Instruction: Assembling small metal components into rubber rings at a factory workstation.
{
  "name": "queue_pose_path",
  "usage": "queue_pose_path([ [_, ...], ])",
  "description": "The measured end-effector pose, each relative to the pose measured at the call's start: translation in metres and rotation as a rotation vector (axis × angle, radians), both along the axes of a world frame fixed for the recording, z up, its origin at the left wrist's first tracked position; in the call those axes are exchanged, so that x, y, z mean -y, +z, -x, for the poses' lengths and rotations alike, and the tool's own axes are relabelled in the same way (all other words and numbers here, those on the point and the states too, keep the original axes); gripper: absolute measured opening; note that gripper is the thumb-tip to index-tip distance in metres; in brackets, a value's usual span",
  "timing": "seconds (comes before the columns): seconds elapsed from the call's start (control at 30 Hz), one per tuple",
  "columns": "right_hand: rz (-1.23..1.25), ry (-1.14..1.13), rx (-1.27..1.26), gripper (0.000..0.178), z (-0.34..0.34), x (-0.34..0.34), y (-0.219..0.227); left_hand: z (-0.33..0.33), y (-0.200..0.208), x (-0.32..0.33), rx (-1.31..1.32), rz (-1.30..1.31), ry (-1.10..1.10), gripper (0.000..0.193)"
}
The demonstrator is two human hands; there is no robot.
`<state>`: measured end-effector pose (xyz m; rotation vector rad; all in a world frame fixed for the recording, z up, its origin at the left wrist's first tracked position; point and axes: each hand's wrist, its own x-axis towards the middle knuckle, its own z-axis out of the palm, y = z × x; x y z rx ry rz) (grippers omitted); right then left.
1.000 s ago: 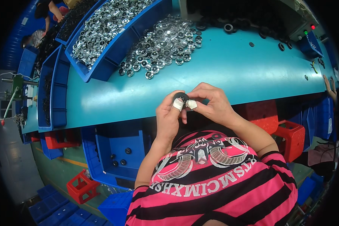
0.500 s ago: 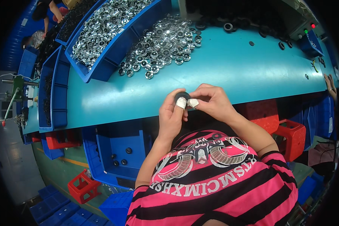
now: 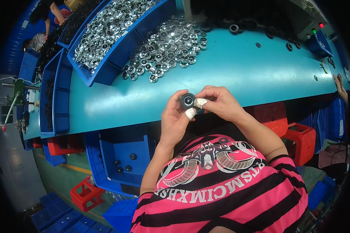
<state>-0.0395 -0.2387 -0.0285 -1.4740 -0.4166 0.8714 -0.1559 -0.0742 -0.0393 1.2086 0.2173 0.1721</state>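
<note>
Above the near edge of the bench, a small black toy wheel (image 3: 187, 101) with a shiny ring at its hub is held up with its round face in view. My left hand (image 3: 174, 119) grips it from the left, fingers behind the tyre and the white-taped thumb at its lower edge. My right hand (image 3: 221, 104) pinches the wheel's right side, its thumb wrapped in white tape as well. Part of the rim is covered by the fingers.
Loose chrome wheel hubs (image 3: 165, 50) lie heaped on the turquoise bench (image 3: 237, 73), beside a blue bin (image 3: 114, 58) full of them. Black tyres (image 3: 234, 29) sit at the back. Below the edge, a blue crate (image 3: 122, 173) holds several wheels. Red stools (image 3: 299, 145) stand nearby; another person's hand (image 3: 340, 86) shows far right.
The wheel has been turned so that its hub face now shows. My left thumb has slid down off that face to the lower edge.
</note>
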Motion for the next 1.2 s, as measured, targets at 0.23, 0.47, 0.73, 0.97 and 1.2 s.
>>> queue_pose_path([
  [0.23, 0.111, -0.065, 0.458, 0.024, -0.065, 0.017, 0.009, 0.093, 0.009, -0.073, -0.321, -0.614, 0.203, 0.054],
  [0.47, 0.546, -0.356, 0.976, 0.031, -0.177, 0.050, 0.023, 0.227, -0.004, -0.159, -0.869, -1.341, 0.318, 0.053],
  [0.73, 0.815, -0.597, 1.326, 0.051, -0.279, 0.057, 0.009, 0.044, 0.027, -0.050, -0.060, -0.961, 0.012, 0.039],
  [0.97, 1.007, -0.606, 1.124, 0.062, -0.368, 0.066, 0.050, -0.103, 0.027, 0.055, 0.491, -0.964, -0.714, 0.032],
  [1.2, 0.958, -0.563, 1.372, 0.072, -0.437, 0.017, 0.019, -0.150, 0.003, 0.097, 0.472, -0.728, -0.856, 0.024],
])
